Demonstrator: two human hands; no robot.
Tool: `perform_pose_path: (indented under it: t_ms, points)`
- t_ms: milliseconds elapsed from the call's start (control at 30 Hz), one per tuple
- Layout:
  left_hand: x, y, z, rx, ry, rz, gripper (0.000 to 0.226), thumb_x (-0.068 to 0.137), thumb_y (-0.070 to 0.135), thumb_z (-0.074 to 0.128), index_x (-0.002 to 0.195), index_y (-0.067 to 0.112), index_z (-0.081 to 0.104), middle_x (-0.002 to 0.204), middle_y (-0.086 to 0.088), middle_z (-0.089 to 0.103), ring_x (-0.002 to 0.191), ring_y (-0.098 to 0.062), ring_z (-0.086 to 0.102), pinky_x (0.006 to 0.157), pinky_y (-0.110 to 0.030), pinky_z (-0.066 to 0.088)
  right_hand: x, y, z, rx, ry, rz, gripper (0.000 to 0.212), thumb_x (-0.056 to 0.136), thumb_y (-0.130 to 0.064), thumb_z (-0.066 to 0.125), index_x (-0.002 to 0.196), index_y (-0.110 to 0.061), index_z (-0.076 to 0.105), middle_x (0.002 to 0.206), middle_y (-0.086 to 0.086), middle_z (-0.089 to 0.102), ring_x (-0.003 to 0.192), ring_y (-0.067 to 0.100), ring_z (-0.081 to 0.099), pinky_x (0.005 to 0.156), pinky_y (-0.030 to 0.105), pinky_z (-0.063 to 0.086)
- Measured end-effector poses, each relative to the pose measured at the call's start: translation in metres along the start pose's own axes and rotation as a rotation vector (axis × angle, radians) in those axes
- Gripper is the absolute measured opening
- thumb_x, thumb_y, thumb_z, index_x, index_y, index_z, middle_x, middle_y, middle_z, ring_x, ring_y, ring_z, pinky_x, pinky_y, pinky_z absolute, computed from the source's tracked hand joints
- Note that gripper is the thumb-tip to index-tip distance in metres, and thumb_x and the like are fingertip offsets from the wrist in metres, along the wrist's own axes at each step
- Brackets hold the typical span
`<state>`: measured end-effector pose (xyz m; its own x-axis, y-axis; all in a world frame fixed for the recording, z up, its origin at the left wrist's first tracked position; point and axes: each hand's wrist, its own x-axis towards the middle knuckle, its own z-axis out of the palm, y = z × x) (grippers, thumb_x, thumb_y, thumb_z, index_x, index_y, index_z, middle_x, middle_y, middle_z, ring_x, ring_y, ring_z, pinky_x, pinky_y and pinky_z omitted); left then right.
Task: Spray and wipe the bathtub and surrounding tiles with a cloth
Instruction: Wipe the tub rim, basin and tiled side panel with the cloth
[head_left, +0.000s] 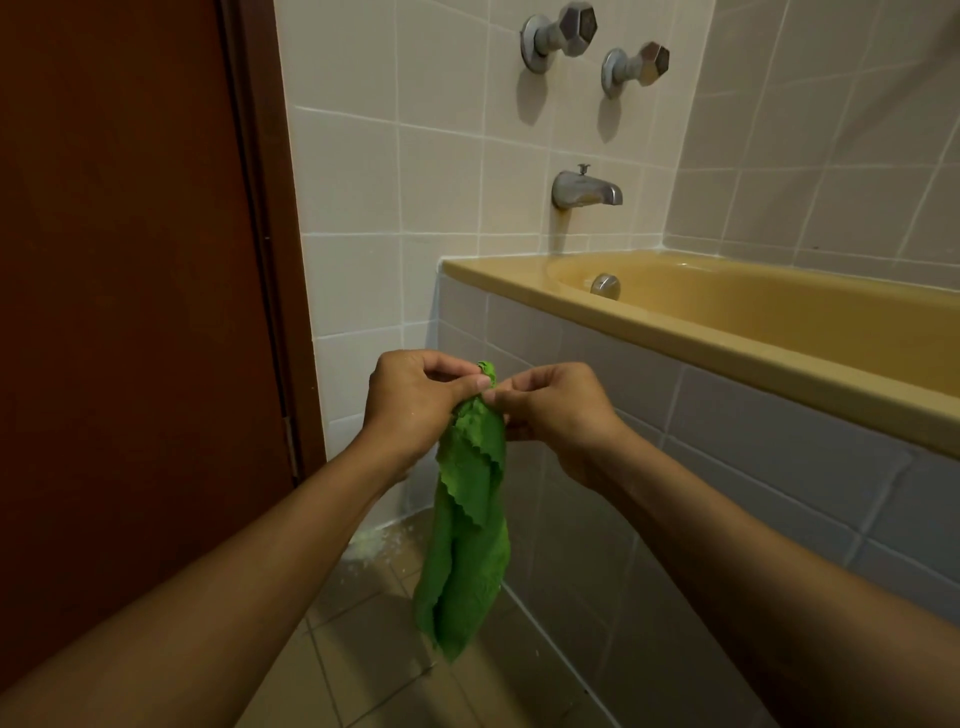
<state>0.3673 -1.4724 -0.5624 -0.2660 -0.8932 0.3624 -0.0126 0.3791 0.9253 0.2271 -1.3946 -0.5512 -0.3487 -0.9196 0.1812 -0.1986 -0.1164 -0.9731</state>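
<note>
A green cloth (467, 519) is held up in front of the bathtub (675, 332), just off the near left corner of its rim and lower than that rim, so that it hangs before the tiled panel (727, 457) that closes the tub's side. The cloth's top is pinched by both hands. The left hand (415, 400) is curled on it from the side farther from the tub, with thumb and forefinger pressed over the fabric. The right hand (556, 410) is curled on it from the tub side, and its fingertips are brought against the left hand's at the same bunched corner. Below the hands the cloth is let fall in long loose folds, with a zigzag-cut edge shown on the front fold, and its lower end is hung clear of the floor (363, 649) beside the tub. The tub is seen to be mustard yellow, and a round metal fitting (605, 286) is set into its inner end wall. Above that end of the tub a spout (584, 189) is fixed to the wall tiles (363, 182), and higher up a metal tap (563, 31) and a second tap (636, 65) are mounted side by side. White specks (374, 540) are scattered on the floor at the foot of the tub's left corner. A reddish-brown door (130, 312) is seen well to the left of the tub.
</note>
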Motion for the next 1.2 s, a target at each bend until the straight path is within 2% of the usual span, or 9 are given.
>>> perform_pose_path:
  t_ms: [133, 233, 367, 433, 533, 767, 933, 1067, 1200]
  points:
    - [0.003, -0.001, -0.003, -0.105, -0.043, -0.023, 0.012, 0.078, 0.007, 0.086, 0.084, 0.013, 0.078, 0.084, -0.006, 0.079, 0.086, -0.024, 0.077, 0.086, -0.042, 0.063, 0.000, -0.002, -0.002, 0.030, 0.013, 0.017, 0.018, 0.095, -0.004, 0.066, 0.096, 0.014, 0.069, 0.082, 0.022, 0.074, 0.074, 0.029, 0.074, 0.067, 0.036, 0.063]
    - [0.003, 0.001, -0.005, -0.213, -0.142, -0.052, 0.009, 0.085, 0.005, 0.078, 0.094, 0.008, 0.076, 0.091, -0.013, 0.079, 0.092, -0.031, 0.075, 0.089, -0.041, 0.061, -0.001, -0.007, -0.004, 0.189, -0.038, 0.045, 0.018, 0.100, -0.002, 0.057, 0.101, 0.012, 0.067, 0.084, 0.020, 0.072, 0.078, 0.029, 0.072, 0.078, 0.041, 0.063]
    - [-0.004, 0.000, -0.005, -0.369, -0.371, -0.104, 0.045, 0.083, 0.021, 0.072, 0.124, 0.002, 0.069, 0.112, -0.016, 0.076, 0.107, -0.030, 0.073, 0.094, -0.040, 0.059, 0.001, -0.010, -0.011, 0.344, -0.076, 0.056, 0.026, 0.101, -0.001, 0.052, 0.116, 0.019, 0.060, 0.098, 0.028, 0.067, 0.089, 0.035, 0.067, 0.086, 0.044, 0.060]
    - [-0.005, 0.000, -0.004, -0.363, -0.409, -0.090, 0.044, 0.086, 0.012, 0.071, 0.129, 0.004, 0.066, 0.116, -0.014, 0.075, 0.109, -0.026, 0.073, 0.095, -0.038, 0.059, 0.001, -0.011, -0.016, 0.350, -0.072, 0.048, 0.024, 0.101, 0.000, 0.051, 0.113, 0.017, 0.063, 0.097, 0.026, 0.068, 0.083, 0.030, 0.069, 0.081, 0.039, 0.061]
    - [-0.005, -0.001, 0.002, -0.252, -0.321, -0.064, 0.027, 0.091, -0.002, 0.069, 0.116, 0.007, 0.072, 0.104, -0.009, 0.079, 0.100, -0.023, 0.075, 0.087, -0.032, 0.061, 0.000, -0.010, -0.021, 0.292, -0.063, 0.038, 0.018, 0.100, 0.001, 0.052, 0.096, 0.006, 0.070, 0.084, 0.018, 0.071, 0.071, 0.021, 0.069, 0.071, 0.032, 0.061]
    - [0.000, -0.004, 0.006, 0.257, -0.111, 0.121, 0.008, 0.088, 0.017, 0.080, 0.083, 0.024, 0.077, 0.084, 0.004, 0.076, 0.082, -0.014, 0.073, 0.081, -0.037, 0.062, 0.002, -0.004, -0.020, 0.253, -0.027, 0.049, 0.015, 0.098, 0.002, 0.056, 0.091, 0.003, 0.069, 0.083, 0.019, 0.070, 0.069, 0.021, 0.069, 0.069, 0.031, 0.061]
    - [0.012, -0.001, -0.026, 0.351, -0.135, 0.057, 0.017, 0.099, 0.008, 0.061, 0.093, 0.018, 0.072, 0.090, -0.008, 0.072, 0.082, -0.025, 0.072, 0.071, -0.037, 0.064, 0.007, -0.012, -0.033, 0.225, 0.004, 0.063, 0.026, 0.102, 0.002, 0.043, 0.089, 0.002, 0.065, 0.081, 0.019, 0.062, 0.070, 0.024, 0.062, 0.065, 0.033, 0.057]
    - [0.023, -0.011, -0.079, 0.356, -0.131, -0.035, 0.015, 0.106, 0.004, 0.047, 0.106, 0.008, 0.061, 0.091, -0.013, 0.059, 0.077, -0.024, 0.060, 0.053, -0.027, 0.058, 0.014, -0.020, -0.044, 0.174, 0.024, 0.116, 0.033, 0.099, 0.005, 0.033, 0.094, 0.009, 0.066, 0.095, 0.029, 0.062, 0.085, 0.036, 0.063, 0.077, 0.041, 0.059]
    - [0.024, -0.021, -0.132, 0.451, -0.076, -0.012, 0.013, 0.105, 0.004, 0.048, 0.108, 0.008, 0.060, 0.095, -0.013, 0.062, 0.083, -0.022, 0.056, 0.064, -0.028, 0.045, 0.018, -0.019, -0.059, -0.092, 0.054, 0.062, 0.027, 0.102, -0.006, 0.048, 0.088, 0.003, 0.070, 0.091, 0.025, 0.066, 0.082, 0.034, 0.063, 0.083, 0.046, 0.054]
